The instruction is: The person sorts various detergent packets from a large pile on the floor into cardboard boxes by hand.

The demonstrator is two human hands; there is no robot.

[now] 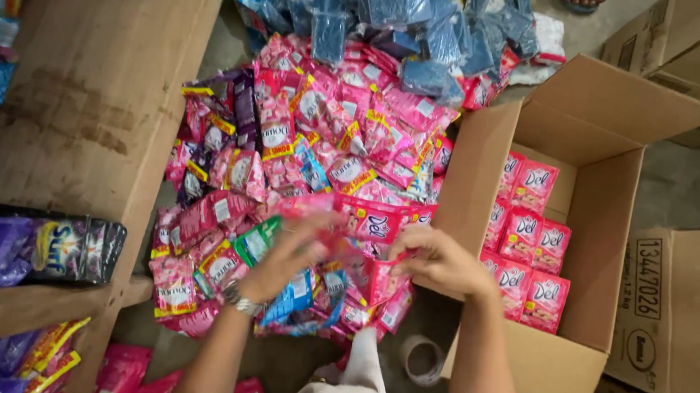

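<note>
Concrete floor (682, 188) underneath everything, mostly covered. Biggest item: wooden shelf unit (97, 100) along the left edge, purple packets (7, 248) on its lower shelf, more pink and purple ones in the bottom-left corner. Next, the heap of sachets (312, 154) on the floor in the middle: mostly pink, a few purple at its left edge, blue packets (393, 17) piled at its far end. Open cardboard box (600, 212) sits just right of the heap, flaps up, with pink sachets (529, 248) stood upright in rows against its left wall (right half of the box bottom is hidden by the wall angle). More cardboard cartons (675, 313) at the right edge and top-right corner. Roll of tape (423, 359) on the floor beside the box's near-left corner. Left hand (290, 253), metal watch (242, 302) on the wrist, fingers curled around a strip of pink sachets (368, 230) at the heap's near edge. Right hand (439, 259) grips the same strip's right end, fingers bent and pinching it, just beside the box's left wall. Strip hangs between both hands, above the heap; motion blur hides exact finger placement.
</note>
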